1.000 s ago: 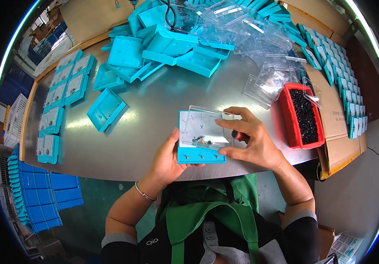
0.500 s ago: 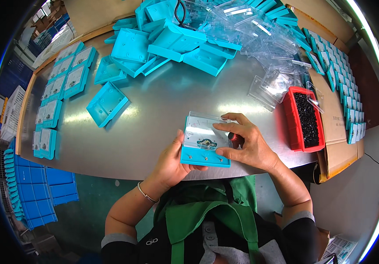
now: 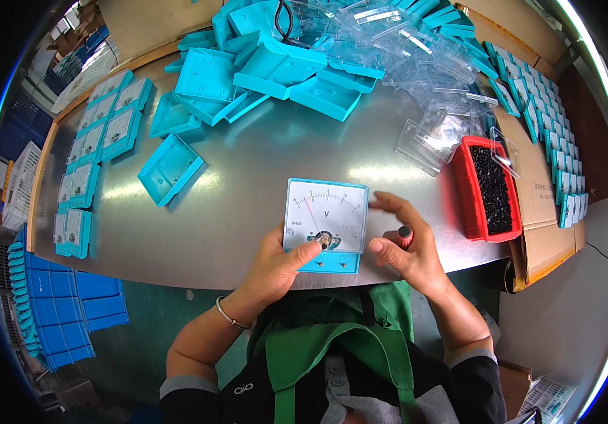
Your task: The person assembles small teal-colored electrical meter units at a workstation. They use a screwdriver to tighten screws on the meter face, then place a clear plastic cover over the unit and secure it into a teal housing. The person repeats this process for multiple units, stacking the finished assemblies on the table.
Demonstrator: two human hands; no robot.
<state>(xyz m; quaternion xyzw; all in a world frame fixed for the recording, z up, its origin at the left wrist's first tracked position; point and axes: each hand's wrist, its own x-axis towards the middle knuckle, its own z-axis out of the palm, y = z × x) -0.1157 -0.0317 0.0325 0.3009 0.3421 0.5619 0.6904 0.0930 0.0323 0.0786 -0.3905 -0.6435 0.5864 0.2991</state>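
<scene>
In the head view, a blue meter (image 3: 341, 210) with a white dial is held upright above the near edge of the metal table (image 3: 247, 159), facing the person, a clear cover apparently seated over its dial. The left hand (image 3: 270, 270) is closed round its lower left, thumb pressed on the front beside the small mechanism, fingers behind. The right hand (image 3: 420, 260) is just right of the meter, thumb and forefinger spread and gripping nothing between their tips, while a red-and-black handle (image 3: 405, 238) is tucked within the grasp.

The step in hand seems to be fitting or checking that cover; the next move likely calls for the left hand to keep both parts pressed together while the handled tool is brought round.

Right of the meter stands a red bin (image 3: 468, 201) filled with small black parts (image 3: 492, 191), a loose clear cover (image 3: 506, 157) lying across its rim. Left of and beyond the meter, an open blue casing (image 3: 170, 171) shows its moulded inside. Beyond the meter are heaped casings (image 3: 276, 67) and clear covers (image 3: 424, 67). Far left and below the meter, a blue crate (image 3: 64, 304) has teal pieces lined along one edge; its contents cannot be made out.
</scene>
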